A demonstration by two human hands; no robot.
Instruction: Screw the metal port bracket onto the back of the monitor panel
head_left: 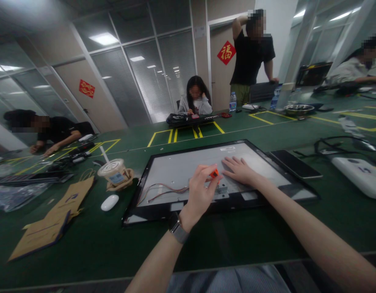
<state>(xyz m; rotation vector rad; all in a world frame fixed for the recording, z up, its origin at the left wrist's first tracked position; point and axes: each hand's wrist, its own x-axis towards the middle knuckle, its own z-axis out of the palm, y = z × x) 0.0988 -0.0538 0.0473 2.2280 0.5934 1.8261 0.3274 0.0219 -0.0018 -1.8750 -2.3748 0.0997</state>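
My left hand, with a watch on its wrist, is closed around the orange and black handle of a screwdriver. Its tip is mostly hidden by my fingers, above a small metal bracket at the near edge of a display panel. The panel lies flat on the table, its grey back up inside a black frame. My right hand rests flat on the panel, fingers spread, just right of the screwdriver. Thin wires run across the panel's left part.
Left of the panel are a drink cup, a white oval case and a paper bag. A phone and a white device with cables lie to the right. Several people are around the green table.
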